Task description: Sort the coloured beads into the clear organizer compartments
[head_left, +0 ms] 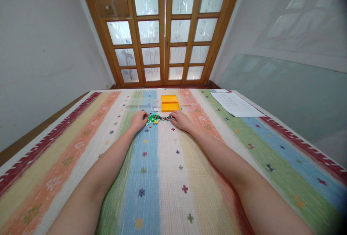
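A loose pile of tiny coloured pieces [155,118], mostly green with dark, yellow, white and blue ones, lies on the striped cloth. At its left edge is my left hand [138,120], fingers curled in towards the thumb. My right hand [181,120] rests at the right end, where darker pieces trail off, its fingers bent and fingertips close together. Whatever either hand may pinch is too small to make out. Just behind the pile sits an open orange box [170,107] with its lid folded back.
Clear plastic trays flank the orange box, one on the left [139,104] and one on the right [189,104]. Printed paper sheets [234,104] lie at the far right of the table. The striped tablecloth [168,191] covers the table; wooden glass-paned doors [165,29] stand beyond it.
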The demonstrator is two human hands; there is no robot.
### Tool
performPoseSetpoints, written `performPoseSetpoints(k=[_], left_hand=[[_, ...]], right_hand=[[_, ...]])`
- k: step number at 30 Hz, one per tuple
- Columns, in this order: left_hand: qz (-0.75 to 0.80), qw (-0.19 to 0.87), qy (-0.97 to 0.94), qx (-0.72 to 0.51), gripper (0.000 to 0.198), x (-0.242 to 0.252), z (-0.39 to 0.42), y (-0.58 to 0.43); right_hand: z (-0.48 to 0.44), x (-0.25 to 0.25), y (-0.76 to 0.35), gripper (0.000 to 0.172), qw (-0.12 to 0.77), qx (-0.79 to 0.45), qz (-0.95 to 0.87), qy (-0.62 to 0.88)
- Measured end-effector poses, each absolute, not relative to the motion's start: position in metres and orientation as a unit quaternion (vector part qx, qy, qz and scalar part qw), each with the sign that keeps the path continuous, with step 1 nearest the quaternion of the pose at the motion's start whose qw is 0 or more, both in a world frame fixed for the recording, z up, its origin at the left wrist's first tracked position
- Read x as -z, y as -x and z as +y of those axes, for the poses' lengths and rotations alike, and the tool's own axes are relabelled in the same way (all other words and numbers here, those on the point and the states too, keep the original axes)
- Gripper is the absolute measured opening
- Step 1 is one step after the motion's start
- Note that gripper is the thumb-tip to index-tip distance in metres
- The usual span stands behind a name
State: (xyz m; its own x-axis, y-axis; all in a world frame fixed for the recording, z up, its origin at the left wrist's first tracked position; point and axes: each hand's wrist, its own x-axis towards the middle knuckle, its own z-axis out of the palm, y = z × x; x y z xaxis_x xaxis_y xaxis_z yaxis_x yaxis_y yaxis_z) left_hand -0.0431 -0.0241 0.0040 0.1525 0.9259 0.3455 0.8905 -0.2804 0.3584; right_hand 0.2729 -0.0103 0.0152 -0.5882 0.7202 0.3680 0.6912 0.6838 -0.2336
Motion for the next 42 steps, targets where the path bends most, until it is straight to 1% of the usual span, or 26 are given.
performPoseSetpoints(k=[4,6,9,11,15,25,28,33,37,42], left_hand=[[0.605,0.027,-0.752,-0.261,0.029,-0.004,-0.026,0.042],[0.612,0.022,-0.743,-0.271,0.033,-0.004,-0.026,0.042],[0.615,0.020,-0.738,-0.277,0.032,-0.004,-0.026,0.041],[0.615,0.024,-0.737,-0.279,0.032,-0.005,-0.027,0.041],[0.612,0.032,-0.735,-0.289,0.028,-0.007,-0.028,0.040],[0.612,0.039,-0.725,-0.313,0.026,-0.010,-0.029,0.038],[0.612,0.045,-0.724,-0.315,0.025,-0.010,-0.028,0.038],[0.615,0.055,-0.722,-0.311,0.025,-0.009,-0.027,0.038],[0.610,0.053,-0.725,-0.316,0.026,-0.009,-0.028,0.038],[0.617,0.056,-0.718,-0.316,0.028,-0.010,-0.030,0.037]], right_hand=[[-0.010,-0.015,-0.273,0.018,0.215,-0.038,-0.889,0.404],[-0.010,-0.014,-0.273,0.020,0.217,-0.035,-0.888,0.404],[-0.010,-0.013,-0.273,0.027,0.225,-0.034,-0.887,0.402],[-0.009,-0.013,-0.273,0.027,0.219,-0.035,-0.888,0.403],[-0.007,-0.012,-0.272,0.024,0.205,-0.035,-0.890,0.407],[-0.007,-0.013,-0.272,0.016,0.222,-0.045,-0.879,0.421],[-0.007,-0.014,-0.273,0.019,0.248,-0.059,-0.861,0.441],[0.000,-0.016,-0.281,0.026,0.332,-0.075,-0.807,0.483],[0.011,-0.016,-0.295,0.030,0.391,-0.061,-0.764,0.510],[0.021,-0.013,-0.309,0.032,0.416,-0.053,-0.726,0.545]])
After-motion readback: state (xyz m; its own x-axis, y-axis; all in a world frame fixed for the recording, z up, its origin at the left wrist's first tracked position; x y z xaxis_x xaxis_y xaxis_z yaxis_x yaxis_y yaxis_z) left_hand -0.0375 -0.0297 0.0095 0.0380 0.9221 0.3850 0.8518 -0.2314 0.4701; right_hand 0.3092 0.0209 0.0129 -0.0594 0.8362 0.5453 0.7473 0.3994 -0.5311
